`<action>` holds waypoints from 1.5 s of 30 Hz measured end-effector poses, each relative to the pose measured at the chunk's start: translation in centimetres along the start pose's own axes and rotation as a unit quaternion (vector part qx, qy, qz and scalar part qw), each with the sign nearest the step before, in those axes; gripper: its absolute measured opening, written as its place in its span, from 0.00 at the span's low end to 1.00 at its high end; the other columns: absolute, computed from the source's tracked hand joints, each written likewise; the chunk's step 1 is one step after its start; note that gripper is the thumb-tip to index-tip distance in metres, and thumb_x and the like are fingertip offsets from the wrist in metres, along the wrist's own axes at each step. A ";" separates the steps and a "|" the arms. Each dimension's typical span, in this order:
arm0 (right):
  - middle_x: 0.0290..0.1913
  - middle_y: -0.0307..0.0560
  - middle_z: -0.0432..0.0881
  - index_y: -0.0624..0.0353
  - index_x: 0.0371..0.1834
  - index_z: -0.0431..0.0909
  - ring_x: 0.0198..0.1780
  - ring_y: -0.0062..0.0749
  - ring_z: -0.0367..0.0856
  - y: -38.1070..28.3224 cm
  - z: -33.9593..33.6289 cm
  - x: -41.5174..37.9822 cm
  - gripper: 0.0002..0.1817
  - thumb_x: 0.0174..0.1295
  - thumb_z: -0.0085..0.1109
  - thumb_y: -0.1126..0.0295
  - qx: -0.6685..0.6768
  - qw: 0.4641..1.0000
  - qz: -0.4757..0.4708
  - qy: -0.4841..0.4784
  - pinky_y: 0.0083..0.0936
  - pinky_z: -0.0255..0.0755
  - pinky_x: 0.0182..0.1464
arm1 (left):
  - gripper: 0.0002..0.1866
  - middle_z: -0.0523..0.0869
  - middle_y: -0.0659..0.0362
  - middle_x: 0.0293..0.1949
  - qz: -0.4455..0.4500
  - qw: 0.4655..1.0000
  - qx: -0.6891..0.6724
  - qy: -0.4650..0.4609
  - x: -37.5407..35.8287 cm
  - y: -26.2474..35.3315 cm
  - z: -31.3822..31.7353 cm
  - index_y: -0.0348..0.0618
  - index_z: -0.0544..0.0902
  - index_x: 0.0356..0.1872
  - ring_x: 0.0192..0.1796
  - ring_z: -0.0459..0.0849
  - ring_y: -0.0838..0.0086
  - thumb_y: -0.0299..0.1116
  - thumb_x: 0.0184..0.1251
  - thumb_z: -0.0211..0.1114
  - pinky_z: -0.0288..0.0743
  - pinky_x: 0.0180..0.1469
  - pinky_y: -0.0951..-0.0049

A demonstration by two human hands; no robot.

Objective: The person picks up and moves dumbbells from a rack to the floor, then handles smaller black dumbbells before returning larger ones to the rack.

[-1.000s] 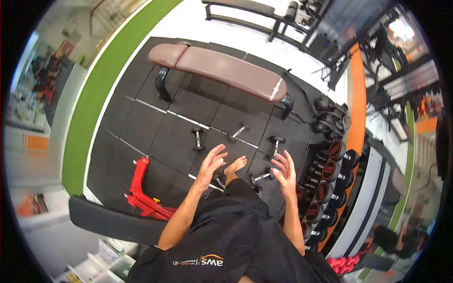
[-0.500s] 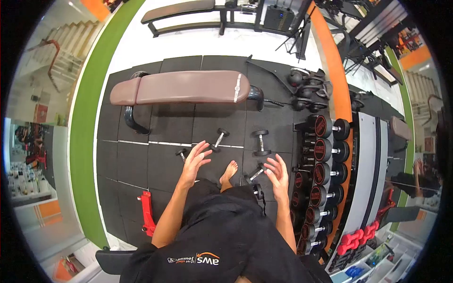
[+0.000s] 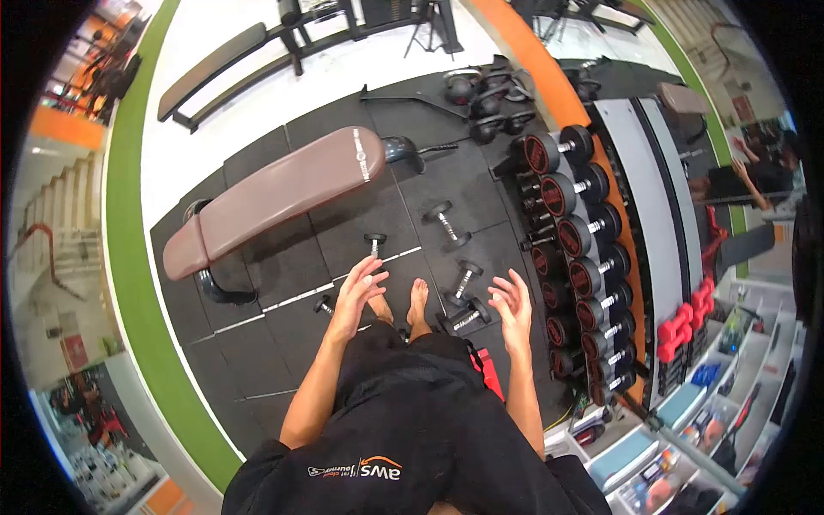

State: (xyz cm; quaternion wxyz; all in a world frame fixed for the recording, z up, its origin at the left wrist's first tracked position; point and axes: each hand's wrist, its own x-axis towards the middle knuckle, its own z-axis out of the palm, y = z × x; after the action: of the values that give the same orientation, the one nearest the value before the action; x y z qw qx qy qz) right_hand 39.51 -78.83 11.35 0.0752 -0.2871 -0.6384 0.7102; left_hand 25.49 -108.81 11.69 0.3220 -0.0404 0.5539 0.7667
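My left hand [image 3: 354,300] hovers in front of me with its fingers loosely spread, holding nothing. Opposite it, my right hand [image 3: 512,314] is also open and empty, palm turned inward. Several dumbbells lie on the black mat around my feet. One small dumbbell [image 3: 375,244] lies just past my left fingertips, and another dumbbell [image 3: 324,305] is left of that wrist. Between the hands and nearer the right one are a tilted dumbbell [image 3: 464,281] and a dumbbell [image 3: 463,318] close to my foot. Farther out is a larger dumbbell [image 3: 445,226]. Neither hand touches any of them.
A brown padded bench [image 3: 275,199] stands ahead to the left. On the right, a rack holds rows of round-headed dumbbells [image 3: 587,233] beside a mirror. Kettlebells [image 3: 486,101] are grouped beyond it. Red dumbbells [image 3: 676,330] and storage trays [image 3: 622,459] sit at lower right.
My view and body have turned to the right, so the bench now looks slanted and the rack lies closer in view. Both hands stay raised, open and empty.
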 end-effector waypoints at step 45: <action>0.74 0.51 0.64 0.49 0.77 0.61 0.74 0.46 0.62 40.6 4.6 11.1 0.34 0.70 0.54 0.50 0.165 0.927 0.267 0.206 0.52 0.64 0.66 | 0.35 0.73 0.52 0.68 -0.245 0.961 0.094 0.090 23.8 -33.7 -19.2 0.49 0.66 0.73 0.69 0.71 0.62 0.57 0.72 0.55 0.64 0.67 0.55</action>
State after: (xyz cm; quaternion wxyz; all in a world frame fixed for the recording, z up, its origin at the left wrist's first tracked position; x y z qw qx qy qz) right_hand 38.57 -84.63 -30.63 0.0589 -0.5700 -0.3822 0.7249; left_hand 19.21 -108.89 -33.40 0.4509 -0.2135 0.6236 0.6018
